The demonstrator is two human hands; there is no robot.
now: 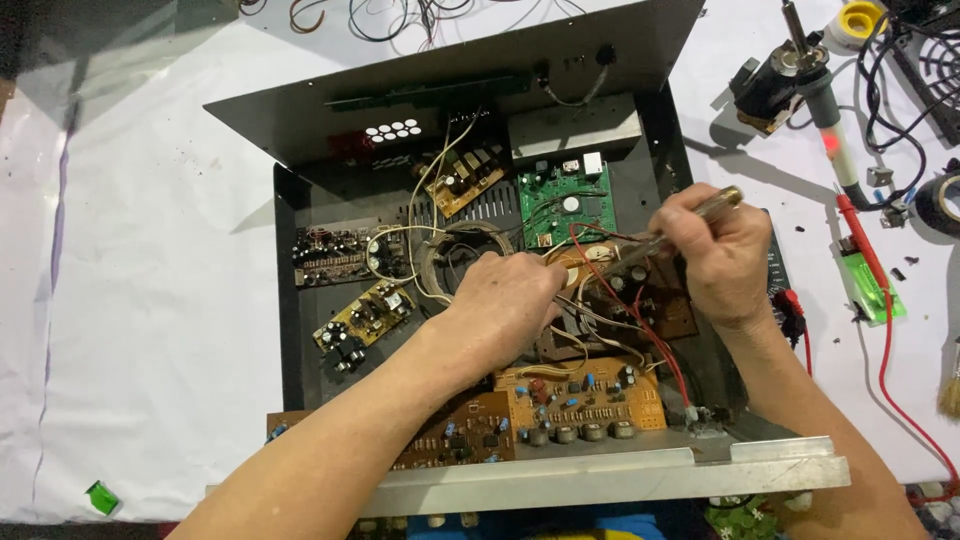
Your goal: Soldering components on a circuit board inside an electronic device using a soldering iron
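An open black metal chassis [290, 330] lies on a white sheet, full of circuit boards and wires. My left hand [505, 300] rests inside it on a brown board [660, 310] by the round transformer [450, 255], fingers curled down; whether it grips anything is hidden. My right hand [715, 250] is closed around a screwdriver with a clear handle [722, 200], its shaft slanting down-left to the brown board. A green board [565, 205] lies behind the hands. An orange board [585, 395] lies in front of them.
The chassis lid [470, 85] stands tilted open at the back. A soldering iron in its stand [800, 60], a red probe lead [865, 250], a green lighter [870, 290] and tape roll [942, 205] lie to the right. A metal front panel [600, 475] runs along the near edge.
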